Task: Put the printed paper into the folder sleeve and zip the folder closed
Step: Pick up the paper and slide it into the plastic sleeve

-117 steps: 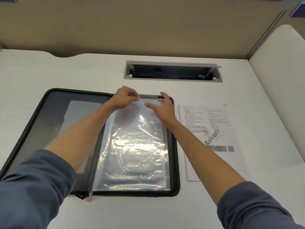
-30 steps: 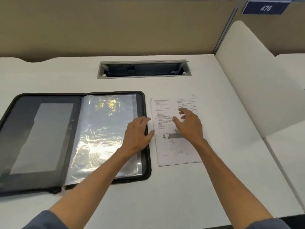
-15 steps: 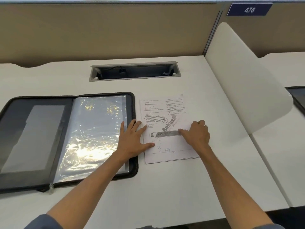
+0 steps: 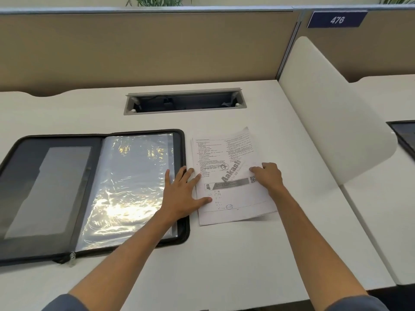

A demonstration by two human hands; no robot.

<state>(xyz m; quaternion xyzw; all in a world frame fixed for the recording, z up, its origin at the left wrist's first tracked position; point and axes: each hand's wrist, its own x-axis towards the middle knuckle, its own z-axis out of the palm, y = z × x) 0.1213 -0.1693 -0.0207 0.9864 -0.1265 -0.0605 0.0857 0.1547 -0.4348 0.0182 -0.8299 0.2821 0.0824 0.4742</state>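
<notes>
The folder [image 4: 89,189] lies open and flat on the white bench [image 4: 224,254], its black zip edge running round it and the zip pull [image 4: 72,255] at the near edge by the spine; the clear plastic sleeve [image 4: 130,189] covers the folder's right half and shines with glare; the printed paper [image 4: 226,173] lies on the bench just beside the folder's right edge, outside the sleeve, with its far right corner curled up off the surface. The left hand [image 4: 183,194] lies flat with fingers straight and spread, the palm on the sleeve and folder rim, the thumb and fingertips reaching onto the paper's left margin; its grip is spread and holds nothing. The right hand [image 4: 268,176] rests on the paper's right side with fingers curled at the edge; whether the grip actually pinches the sheet I cannot tell. Beyond the paper a cable slot [image 4: 184,101] is set into the bench; a white divider [image 4: 330,113] stands to the right; a blue sign [image 4: 336,19] reads 476 on the far partition.
</notes>
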